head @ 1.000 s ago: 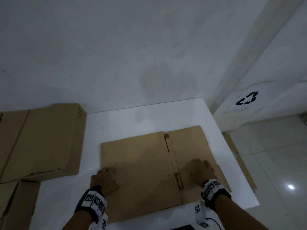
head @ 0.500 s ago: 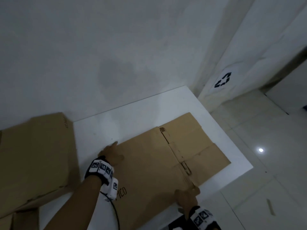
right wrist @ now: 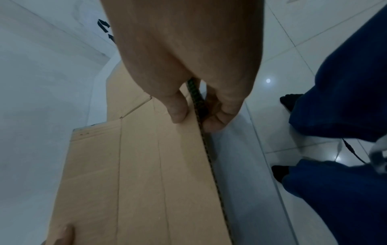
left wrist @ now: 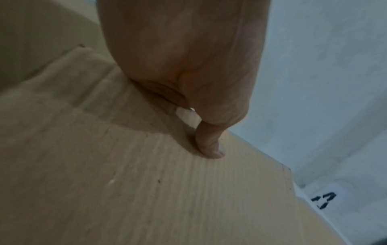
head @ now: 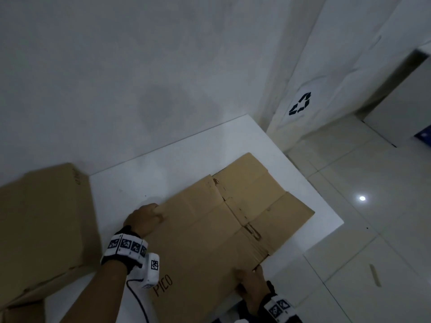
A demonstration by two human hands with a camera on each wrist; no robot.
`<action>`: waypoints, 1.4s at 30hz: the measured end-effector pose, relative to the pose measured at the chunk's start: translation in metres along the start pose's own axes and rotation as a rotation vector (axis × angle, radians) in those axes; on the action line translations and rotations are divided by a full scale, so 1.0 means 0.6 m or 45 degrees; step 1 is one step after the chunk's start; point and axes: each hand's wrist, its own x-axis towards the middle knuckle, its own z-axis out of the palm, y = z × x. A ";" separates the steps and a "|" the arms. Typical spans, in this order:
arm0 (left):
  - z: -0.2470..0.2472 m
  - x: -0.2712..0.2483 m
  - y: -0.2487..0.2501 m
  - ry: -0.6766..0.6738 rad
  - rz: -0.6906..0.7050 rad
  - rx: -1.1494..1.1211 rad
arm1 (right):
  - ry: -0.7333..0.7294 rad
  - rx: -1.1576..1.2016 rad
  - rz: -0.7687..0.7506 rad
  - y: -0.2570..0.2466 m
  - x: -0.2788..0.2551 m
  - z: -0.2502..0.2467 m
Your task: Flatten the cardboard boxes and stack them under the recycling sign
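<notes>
We see the flattened cardboard box [head: 224, 231] lying on the white tabletop [head: 177, 164], its near edge reaching the table's front edge and the print "PICO" near our left wrist. Our left hand [head: 145, 217] grasps its far left edge, fingers curled over the border. Our right hand [head: 251, 286] grasps the near edge, so the sheet spans between the two hands.

The left wrist view adds what the head view hides: one fingertip [left wrist: 211, 149] pressed down on the top face of the cardboard, close to the border, with the rest of the fingers out of sight behind the hand. The right wrist view shows the pinch plainly, thumb [right wrist: 178, 111] on top and fingers wrapped under the corrugated edge. It also shows blue trouser legs [right wrist: 343, 82] and dark socks on the tiled floor [right wrist: 259, 165], which the head view misses.

Only the head view shows the unflattened box [head: 44, 227] at the left of the tabletop, well apart from the hands, and the whole recycling sign [head: 300, 104] on the wall to the right, beyond the table corner.
</notes>
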 end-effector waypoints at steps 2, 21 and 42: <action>-0.006 -0.016 0.024 0.081 -0.016 -0.063 | 0.022 0.047 0.011 -0.018 0.002 -0.011; 0.208 -0.063 0.558 0.051 0.066 -0.733 | 0.096 0.583 -0.506 -0.286 0.030 -0.540; 0.388 0.106 1.112 -0.500 -0.011 -0.685 | 0.487 0.204 -0.229 -0.552 0.266 -1.044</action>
